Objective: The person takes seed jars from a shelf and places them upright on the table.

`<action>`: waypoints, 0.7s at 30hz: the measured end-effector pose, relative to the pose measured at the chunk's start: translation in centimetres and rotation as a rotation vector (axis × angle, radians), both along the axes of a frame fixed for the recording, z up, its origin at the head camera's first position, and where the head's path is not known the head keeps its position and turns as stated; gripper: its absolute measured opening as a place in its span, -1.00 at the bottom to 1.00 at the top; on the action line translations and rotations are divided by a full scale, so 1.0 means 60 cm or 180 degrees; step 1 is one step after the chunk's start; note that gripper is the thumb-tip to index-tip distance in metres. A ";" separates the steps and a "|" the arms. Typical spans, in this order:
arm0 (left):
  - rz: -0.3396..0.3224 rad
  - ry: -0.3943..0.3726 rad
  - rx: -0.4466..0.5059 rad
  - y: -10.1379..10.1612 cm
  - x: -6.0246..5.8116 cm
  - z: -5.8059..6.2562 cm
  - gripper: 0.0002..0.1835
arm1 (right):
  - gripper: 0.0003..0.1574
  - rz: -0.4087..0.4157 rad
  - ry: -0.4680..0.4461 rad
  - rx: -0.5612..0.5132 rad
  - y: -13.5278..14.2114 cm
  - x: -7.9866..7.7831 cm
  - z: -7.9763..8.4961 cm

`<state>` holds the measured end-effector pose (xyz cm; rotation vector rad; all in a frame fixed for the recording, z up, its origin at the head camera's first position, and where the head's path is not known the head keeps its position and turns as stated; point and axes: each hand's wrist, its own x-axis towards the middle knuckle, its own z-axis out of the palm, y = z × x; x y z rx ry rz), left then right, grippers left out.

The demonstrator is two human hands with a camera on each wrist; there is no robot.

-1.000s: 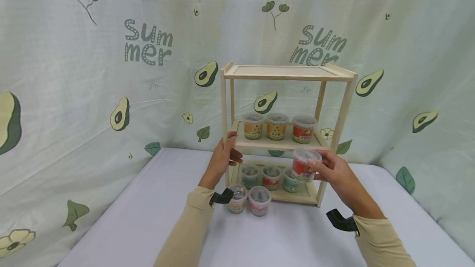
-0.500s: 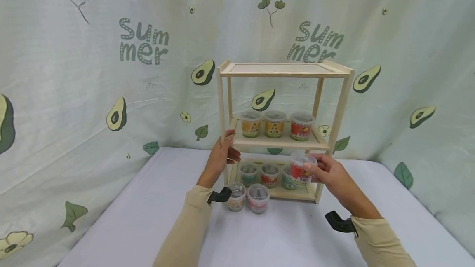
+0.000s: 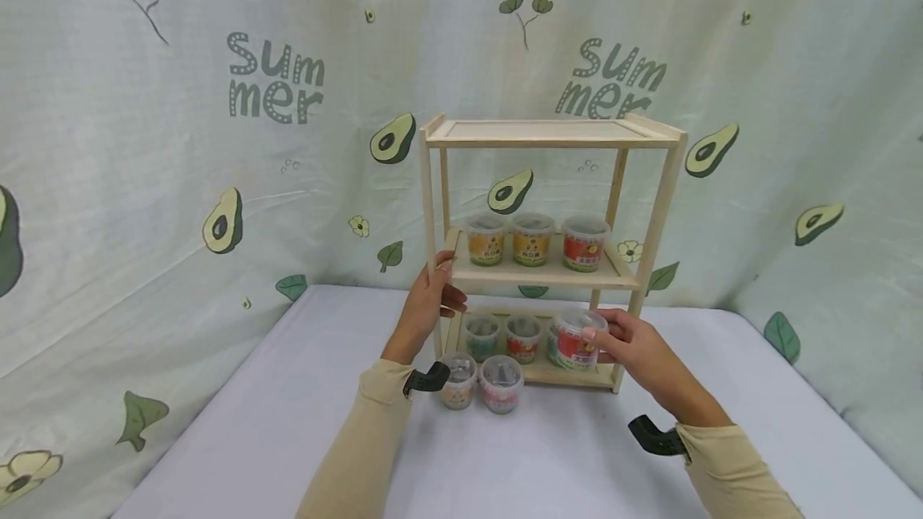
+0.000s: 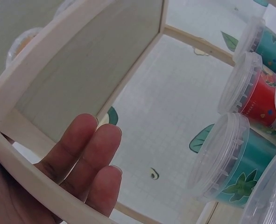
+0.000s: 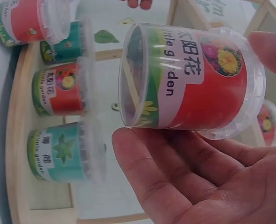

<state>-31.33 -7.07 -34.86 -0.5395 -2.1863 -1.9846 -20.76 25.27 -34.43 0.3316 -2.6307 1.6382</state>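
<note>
My right hand [image 3: 642, 355] pinches a lidded clear plastic planting cup [image 3: 577, 347] with a red label by its right side. In the right wrist view that red cup [image 5: 217, 88] lies between thumb and fingers, flowers printed on its label. It is in front of the lower shelf's right end, partly hiding a teal cup [image 5: 58, 154]. At the wooden rack [image 3: 546, 275], my left hand [image 3: 424, 311] grips the left post [image 4: 32, 184]; three fingertips [image 4: 105, 144] show past it in the left wrist view.
Two yellow-labelled cups [image 3: 486, 243] and a red one [image 3: 584, 247] stand on the middle shelf. Below are a teal cup [image 3: 481, 336] and a red cup [image 3: 522, 340]. Two pale-labelled cups [image 3: 501, 387] stand on the white table before the rack. A printed curtain [image 3: 324, 183] hangs behind.
My right hand has lowered the red cup and brought it slightly left, toward the lower shelf. The left hand stays on the rack. The head view has shifted a little.
</note>
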 end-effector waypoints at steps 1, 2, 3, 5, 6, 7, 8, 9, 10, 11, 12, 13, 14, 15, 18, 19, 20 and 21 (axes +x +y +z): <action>-0.0005 -0.0001 -0.0004 0.000 -0.001 -0.001 -0.44 | -0.13 -0.0004 -0.0043 0.0010 -0.001 -0.001 -0.003; -0.0007 0.0007 -0.0003 0.000 -0.002 -0.002 -0.43 | -0.12 -0.0007 -0.0077 0.0028 -0.002 -0.002 -0.007; -0.0011 0.0028 -0.0004 0.000 -0.002 -0.002 -0.42 | -0.11 -0.0006 -0.0108 0.0036 -0.003 -0.003 -0.010; -0.0012 0.0048 -0.0017 0.000 -0.003 -0.003 -0.40 | -0.10 -0.0018 -0.0202 0.0059 -0.005 -0.005 -0.016; -0.0016 0.0047 -0.0022 0.000 -0.003 -0.004 -0.39 | -0.10 -0.0009 -0.0239 0.0044 -0.006 -0.006 -0.020; -0.0014 0.0037 -0.0025 -0.001 -0.004 -0.004 -0.39 | -0.09 0.0012 -0.0254 0.0043 -0.007 -0.008 -0.022; -0.0015 0.0032 -0.0029 -0.002 -0.003 -0.004 -0.38 | -0.08 0.0029 -0.0266 0.0040 -0.008 -0.010 -0.025; -0.0014 0.0028 -0.0041 -0.002 -0.003 -0.004 -0.37 | -0.08 0.0047 -0.0285 0.0021 -0.009 -0.011 -0.028; -0.0012 0.0019 -0.0040 -0.003 -0.002 -0.004 -0.37 | -0.07 0.0057 -0.0304 0.0011 -0.009 -0.013 -0.031; -0.0010 0.0015 -0.0038 -0.003 -0.002 -0.004 -0.37 | -0.06 0.0080 -0.0306 0.0001 -0.009 -0.015 -0.035; -0.0005 0.0022 -0.0036 -0.004 -0.001 -0.004 -0.37 | -0.05 0.0093 -0.0317 -0.0013 -0.009 -0.016 -0.038; -0.0002 0.0027 -0.0033 -0.004 -0.001 -0.003 -0.37 | -0.03 0.0099 -0.0327 -0.0005 -0.009 -0.017 -0.041; 0.0005 0.0031 -0.0032 -0.003 -0.001 -0.003 -0.37 | -0.02 0.0104 -0.0334 -0.0010 -0.009 -0.019 -0.045; 0.0008 0.0036 -0.0031 -0.003 -0.001 -0.003 -0.38 | -0.02 0.0114 -0.0341 -0.0019 -0.009 -0.020 -0.048; 0.0006 0.0023 -0.0025 -0.002 -0.001 -0.002 -0.39 | -0.03 0.0170 -0.0356 -0.0061 -0.009 -0.024 -0.059; 0.0002 0.0019 -0.0024 -0.001 -0.001 -0.001 -0.40 | -0.05 0.0189 -0.0357 -0.0071 -0.008 -0.025 -0.063; -0.0003 0.0017 -0.0017 0.000 -0.001 -0.001 -0.40 | -0.05 0.0197 -0.0354 -0.0068 -0.008 -0.026 -0.066; -0.0013 0.0022 -0.0013 0.000 0.000 0.000 -0.40 | -0.06 0.0208 -0.0347 -0.0053 -0.008 -0.027 -0.069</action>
